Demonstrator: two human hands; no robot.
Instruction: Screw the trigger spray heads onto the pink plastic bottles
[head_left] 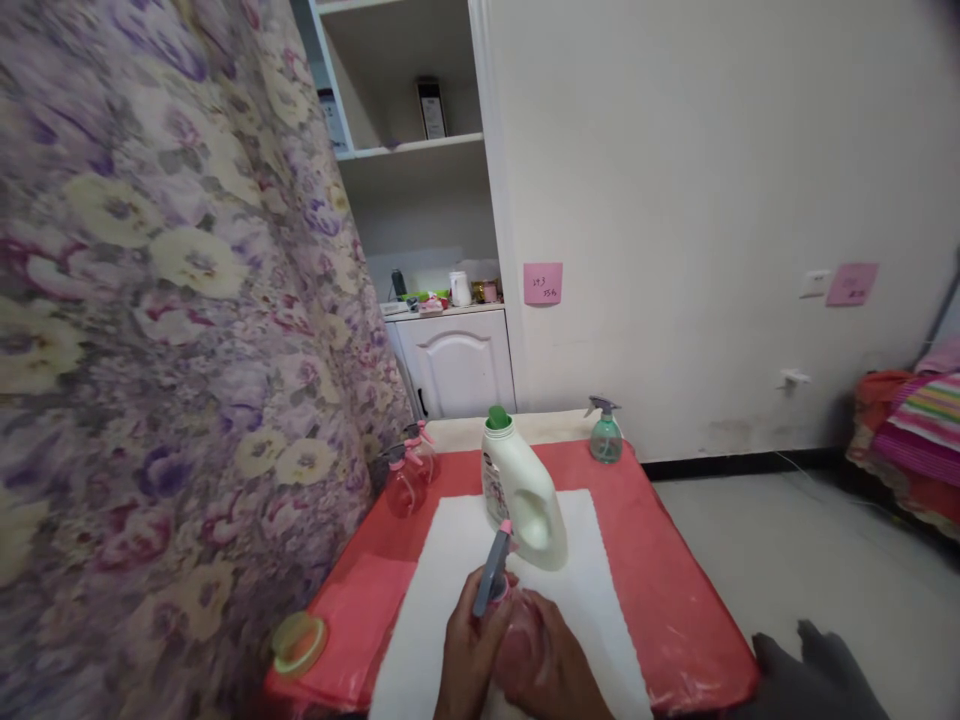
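Low in the middle of the head view, both hands hold a clear pink spray bottle [517, 638] with a grey trigger and a pink nozzle. My left hand [466, 640] is closed around its neck, by the trigger. Around the bottle's body curls my right hand [561, 655]. Just beyond them a large pale green detergent jug [529, 490] stands on a white cloth [420, 590]. Its mouth is uncapped and shows a green spout inside.
Several pink spray bottles [407, 488] stand at the red table's [652, 560] left edge, beside a floral curtain [210, 300]. A green spray bottle [606, 438] is at the back right. A yellowish round lid or dish [298, 643] lies at the front left corner.
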